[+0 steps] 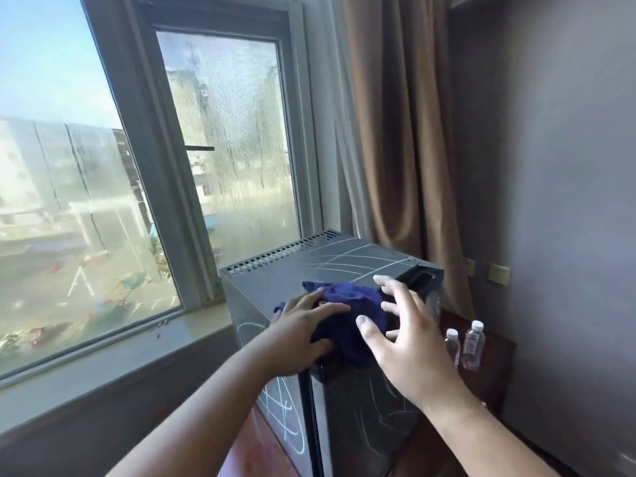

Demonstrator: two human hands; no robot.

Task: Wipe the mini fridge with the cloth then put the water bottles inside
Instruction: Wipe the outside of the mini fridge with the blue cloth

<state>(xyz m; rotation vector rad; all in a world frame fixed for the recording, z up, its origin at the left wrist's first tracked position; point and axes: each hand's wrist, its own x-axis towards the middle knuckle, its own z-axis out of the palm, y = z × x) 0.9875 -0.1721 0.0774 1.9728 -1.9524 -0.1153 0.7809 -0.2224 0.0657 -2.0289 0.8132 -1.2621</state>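
Note:
A black mini fridge (282,273) stands by the window, its top and sides marked with white chalk lines. A dark blue cloth (354,304) lies bunched on the front edge of its top. My left hand (303,335) presses flat on the cloth's left part. Just right of the cloth, my right hand (406,342) has its fingers spread and their tips touch the cloth. Two small clear water bottles (473,346) with white caps stand on a dark wooden surface to the right of the fridge.
A large window (223,149) with a grey sill (120,342) runs along the left. Brown curtains (395,132) hang behind the fridge. A grey wall (557,201) with two small plates closes the right side. The fridge rests on a reddish wooden top (261,449).

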